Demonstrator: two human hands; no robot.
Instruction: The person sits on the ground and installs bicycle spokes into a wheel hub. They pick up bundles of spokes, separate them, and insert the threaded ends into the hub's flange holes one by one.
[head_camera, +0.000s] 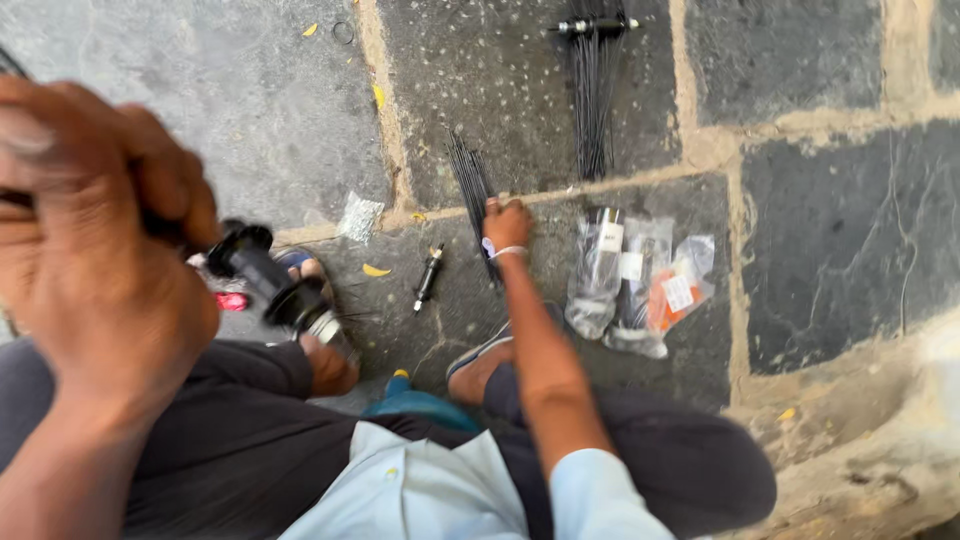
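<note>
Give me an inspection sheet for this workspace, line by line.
Surface: dark stone paving with pale mortar joints, dusty.
Job's things: black hub-like part held up close to the camera; small bundle of thin black spokes on the ground.
Clutter: larger spoke bundle, clear plastic bags of parts, small black cylindrical part, small clear packet, yellow leaf bits.
Grippers: left hand blurred, gripping the hub-like part; right hand down on the small spoke bundle.
Cables: nothing seen.
Surroundings: the person's own knees and sandalled feet; rough stone kerb at lower right.
</note>
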